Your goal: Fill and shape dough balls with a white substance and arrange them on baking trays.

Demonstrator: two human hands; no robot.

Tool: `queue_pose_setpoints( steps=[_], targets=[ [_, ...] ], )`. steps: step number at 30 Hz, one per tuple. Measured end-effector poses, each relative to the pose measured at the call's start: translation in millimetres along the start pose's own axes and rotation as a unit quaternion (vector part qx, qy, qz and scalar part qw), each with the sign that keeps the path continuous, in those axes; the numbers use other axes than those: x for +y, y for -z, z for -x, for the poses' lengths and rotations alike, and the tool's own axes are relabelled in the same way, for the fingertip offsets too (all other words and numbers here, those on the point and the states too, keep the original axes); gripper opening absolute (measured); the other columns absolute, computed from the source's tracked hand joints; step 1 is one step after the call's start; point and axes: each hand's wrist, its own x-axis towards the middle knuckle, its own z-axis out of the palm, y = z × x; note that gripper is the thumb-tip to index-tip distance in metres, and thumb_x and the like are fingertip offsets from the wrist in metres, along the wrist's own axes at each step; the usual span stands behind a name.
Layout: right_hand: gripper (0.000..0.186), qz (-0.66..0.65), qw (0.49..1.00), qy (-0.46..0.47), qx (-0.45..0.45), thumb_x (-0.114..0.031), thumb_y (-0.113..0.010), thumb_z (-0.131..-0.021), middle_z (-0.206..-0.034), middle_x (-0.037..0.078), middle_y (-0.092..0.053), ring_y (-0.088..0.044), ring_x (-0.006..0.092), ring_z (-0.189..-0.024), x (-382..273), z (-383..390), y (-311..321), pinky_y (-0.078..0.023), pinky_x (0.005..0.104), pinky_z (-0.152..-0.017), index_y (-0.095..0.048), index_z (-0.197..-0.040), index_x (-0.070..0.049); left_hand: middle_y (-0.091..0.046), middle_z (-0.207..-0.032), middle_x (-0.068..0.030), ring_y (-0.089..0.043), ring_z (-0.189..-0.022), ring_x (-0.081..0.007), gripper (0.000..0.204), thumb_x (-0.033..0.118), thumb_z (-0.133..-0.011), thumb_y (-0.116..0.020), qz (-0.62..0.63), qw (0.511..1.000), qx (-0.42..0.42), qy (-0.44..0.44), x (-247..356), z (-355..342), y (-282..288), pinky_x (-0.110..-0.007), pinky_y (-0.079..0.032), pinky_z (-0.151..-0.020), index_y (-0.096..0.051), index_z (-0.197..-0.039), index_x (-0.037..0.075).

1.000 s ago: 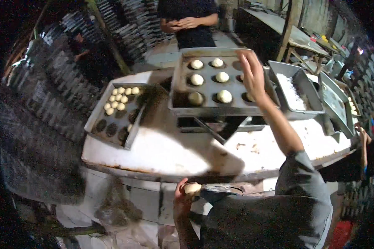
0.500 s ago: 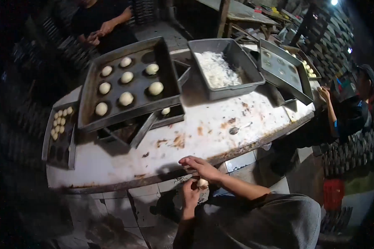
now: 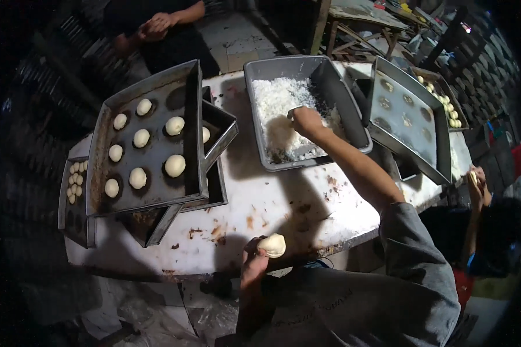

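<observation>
My left hand (image 3: 253,265) is closed round a pale piece of dough (image 3: 272,246) at the table's near edge; the dough looks cupped, with a raised rim. My right arm stretches forward over the table. At its end my right hand (image 3: 308,122) is above a grey plastic tub (image 3: 353,128), its fingers curled together. What they pinch, if anything, is hidden. White, flaky shreds (image 3: 275,98) fill the tub's left and middle part. Left of the tub, a dark metal baking tray (image 3: 156,173) carries several round dough balls (image 3: 141,138) spaced apart in rows.
The big tray rests on crosswise-stacked trays (image 3: 220,151). A smaller tray (image 3: 90,231) with small dough balls lies far left. At the right, an angled metal tray (image 3: 414,147) stands by another tray of dough balls (image 3: 443,101). Co-workers' hands (image 3: 156,26) show across the table and at right (image 3: 477,179).
My right hand has left my left hand and reached forward over the tub. The dough in my left hand now shows, raised above the table's near edge. The view has shifted.
</observation>
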Motion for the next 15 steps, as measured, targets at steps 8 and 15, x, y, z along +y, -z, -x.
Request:
queue_pose_setpoints(
  steps=[8, 15],
  targets=[
    [0.015, 0.050, 0.998, -0.024, -0.033, -0.009, -0.050, -0.071, -0.078, 0.022, -0.061, -0.060, 0.0357, -0.072, -21.8, -20.7, -2.8, -0.049, 0.0411, -0.065, -0.063, -0.072, -0.002, -0.055, -0.099, -0.0070, -0.050, -0.095, -0.0148, 0.029, 0.011, -0.081, -0.056, -0.067, 0.983, 0.139, 0.098, 22.1, 21.1, 39.9, -0.028, -0.039, -0.083, -0.050, -0.107, 0.000],
    [0.008, -0.428, 0.876, 0.101, 0.198, 0.001, -0.059, -0.076, -0.077, 0.007, -0.063, -0.057, 0.0085, -0.072, -169.1, 15.6, 125.8, -0.046, 0.0212, -0.066, -0.059, -0.084, 0.004, -0.055, -0.099, -0.0056, -0.050, -0.093, -0.0118, 0.026, 0.006, -0.079, -0.058, 0.018, 0.995, 0.040, 0.085, 49.0, 16.8, 86.7, -0.024, -0.039, -0.081, -0.051, -0.104, -0.001]
  ],
)
